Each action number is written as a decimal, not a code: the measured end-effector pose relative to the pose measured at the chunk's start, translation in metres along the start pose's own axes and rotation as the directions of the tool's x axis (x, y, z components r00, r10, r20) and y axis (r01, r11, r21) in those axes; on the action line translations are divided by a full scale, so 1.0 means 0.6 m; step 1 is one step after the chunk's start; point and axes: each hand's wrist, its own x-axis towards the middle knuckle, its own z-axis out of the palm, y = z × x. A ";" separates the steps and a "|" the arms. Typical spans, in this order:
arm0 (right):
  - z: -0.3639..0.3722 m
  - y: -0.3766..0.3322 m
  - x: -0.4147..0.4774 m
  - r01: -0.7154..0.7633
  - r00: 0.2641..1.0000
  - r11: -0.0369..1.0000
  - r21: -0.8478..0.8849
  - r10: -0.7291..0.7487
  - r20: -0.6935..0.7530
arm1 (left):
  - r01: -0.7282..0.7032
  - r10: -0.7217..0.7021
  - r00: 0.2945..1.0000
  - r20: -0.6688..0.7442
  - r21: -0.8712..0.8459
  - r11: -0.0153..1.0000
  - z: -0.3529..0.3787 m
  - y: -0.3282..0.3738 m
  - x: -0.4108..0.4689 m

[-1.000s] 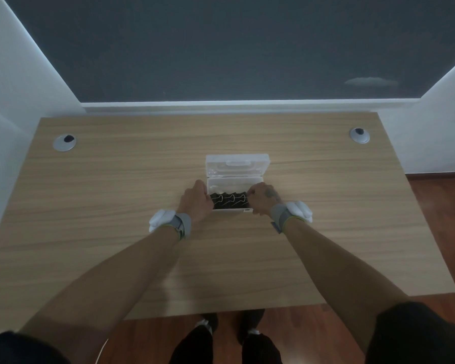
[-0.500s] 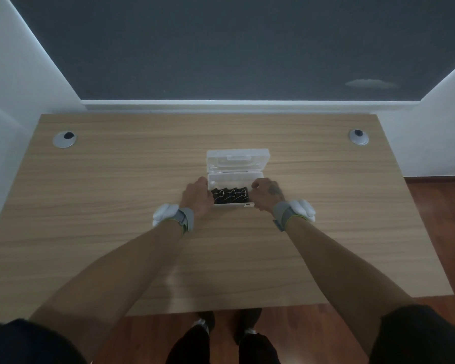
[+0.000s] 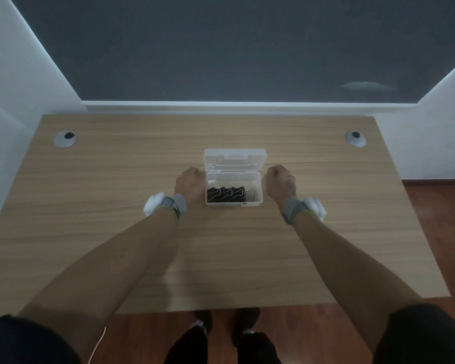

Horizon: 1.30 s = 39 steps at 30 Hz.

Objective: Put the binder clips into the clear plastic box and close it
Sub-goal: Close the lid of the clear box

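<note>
A clear plastic box (image 3: 233, 178) sits at the middle of the wooden desk, its lid (image 3: 235, 160) swung back and standing open behind it. Several black binder clips (image 3: 226, 195) with wire handles lie in a row inside. My left hand (image 3: 190, 183) rests just left of the box, fingers curled, close to its wall. My right hand (image 3: 280, 183) is a little to the right of the box, also curled into a loose fist and apart from it. Neither hand holds anything.
Two round grey cable grommets sit near the desk's back corners, the left grommet (image 3: 65, 138) and the right grommet (image 3: 355, 138). White walls flank the desk. Beyond the front edge (image 3: 273, 302) are a red-brown floor and my feet.
Both hands have come off the box's front corners and moved outward and slightly back, the right one farther. The box stays in place, lid still open.
</note>
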 end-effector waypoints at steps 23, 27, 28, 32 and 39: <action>-0.003 -0.006 0.014 -0.133 0.970 0.863 0.487 0.011 0.244 | 0.288 -0.273 0.955 0.119 -0.604 0.743 0.024 0.041 -0.002; 0.005 0.015 0.013 -0.166 0.964 0.871 0.461 0.044 0.263 | 0.251 -0.246 0.965 0.086 -0.560 0.790 0.033 0.033 -0.021; 0.009 0.020 0.012 -0.175 0.961 0.874 0.453 0.051 0.273 | 0.228 -0.219 0.972 0.081 -0.533 0.815 0.036 0.029 -0.025; 0.018 0.034 0.009 -0.228 0.950 0.883 0.409 0.110 0.292 | 0.172 -0.147 0.985 0.090 -0.456 0.873 0.049 0.010 -0.037; 0.033 0.050 0.008 -0.219 0.948 0.938 0.269 0.140 0.285 | 0.128 -0.132 0.991 -0.003 -0.223 0.966 0.066 -0.012 -0.032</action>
